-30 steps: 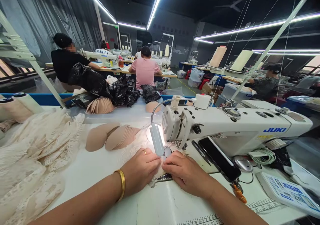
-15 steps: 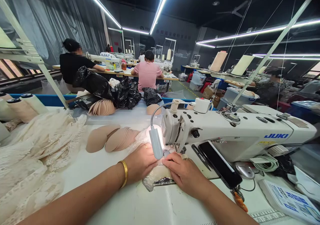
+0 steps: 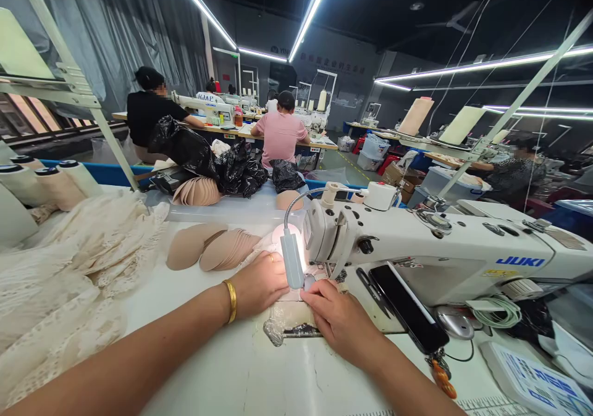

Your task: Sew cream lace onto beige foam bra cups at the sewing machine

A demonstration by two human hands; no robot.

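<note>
Lying flat under the needle end of the white sewing machine, right by the lit lamp: a sheer lace piece. Pressing down on its left edge, the left hand, fingers spread flat, pinching nothing. Resting on its right side, the right hand, fingers stretched forward and lying flat on the fabric. Sitting just beyond, a fan of tan bra cups. Heaping up far left, cream lace. Leaning against the machine, a black phone.
</note>
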